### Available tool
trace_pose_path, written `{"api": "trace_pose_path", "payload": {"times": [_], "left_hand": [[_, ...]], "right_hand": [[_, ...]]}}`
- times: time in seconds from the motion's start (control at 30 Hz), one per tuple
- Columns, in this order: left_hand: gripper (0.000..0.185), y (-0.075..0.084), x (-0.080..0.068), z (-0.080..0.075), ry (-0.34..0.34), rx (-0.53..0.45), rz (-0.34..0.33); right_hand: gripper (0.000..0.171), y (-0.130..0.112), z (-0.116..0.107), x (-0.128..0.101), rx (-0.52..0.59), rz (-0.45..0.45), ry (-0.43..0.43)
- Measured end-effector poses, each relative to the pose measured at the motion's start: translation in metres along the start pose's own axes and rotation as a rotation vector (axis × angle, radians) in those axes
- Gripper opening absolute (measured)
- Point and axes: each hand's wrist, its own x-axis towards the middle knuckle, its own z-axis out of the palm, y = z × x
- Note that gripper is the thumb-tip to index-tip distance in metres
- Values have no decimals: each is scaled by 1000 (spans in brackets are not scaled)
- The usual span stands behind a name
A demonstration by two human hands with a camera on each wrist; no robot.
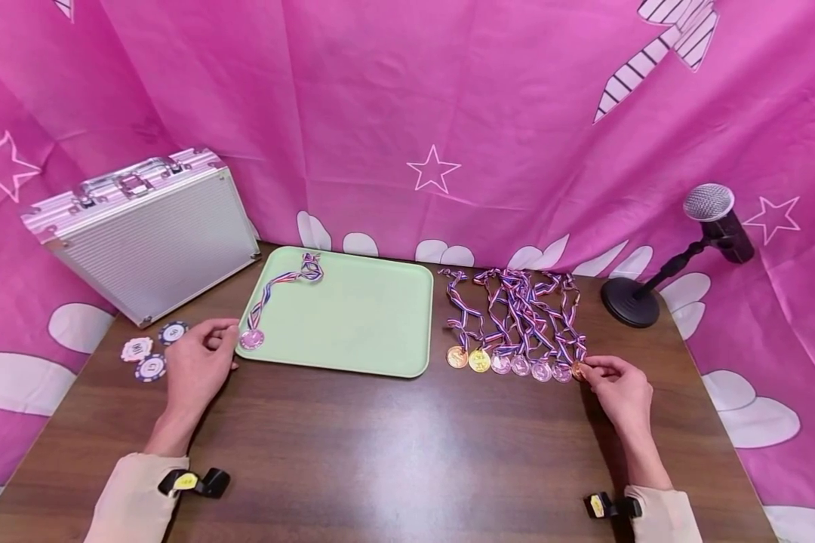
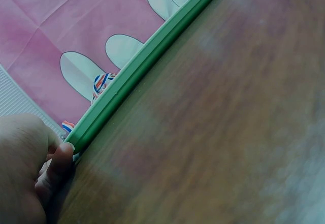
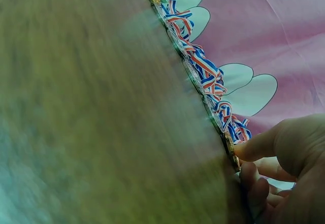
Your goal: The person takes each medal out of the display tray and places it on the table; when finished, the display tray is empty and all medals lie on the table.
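Observation:
My left hand (image 1: 200,358) is at the near left corner of the pale green tray (image 1: 353,317), thumb and fingers pinching its rim. In the left wrist view the thumb (image 2: 63,153) lies right on that corner. A silver-looking medal (image 1: 252,338) lies in the tray beside those fingers, its striped ribbon stretched toward the back. On the right, my right hand (image 1: 621,392) pinches a bronze medal (image 1: 578,370) at the right end of a row. In the right wrist view, thumb and fingers close on the edge of this medal (image 3: 232,153).
Gold (image 1: 479,360), bronze (image 1: 457,357) and several silver-looking medals (image 1: 521,366) lie in line, ribbons tangled behind. A microphone on a stand (image 1: 632,300) is at the back right. A silver case (image 1: 156,234) stands back left, with poker chips (image 1: 151,367) before it.

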Motion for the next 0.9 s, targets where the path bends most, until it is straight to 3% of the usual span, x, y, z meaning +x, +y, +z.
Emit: {"api": "trace_pose_path", "payload": {"times": [0.3,0.6,0.73,0.9], "left_hand": [[35,0,0,0,-10,7,-20],[34,2,-2,-2,-17,-1,-17],[33,2,-1,-2,-16,8,-12],[33,0,0,-1,-18,2,-11]], "right_hand": [[22,0,0,0,7,2,16],[27,-2,-4,-1,95,31,-8],[22,-8,-2,-5,113,14,78],[15,-24,8,-13,174,-72,178]]}}
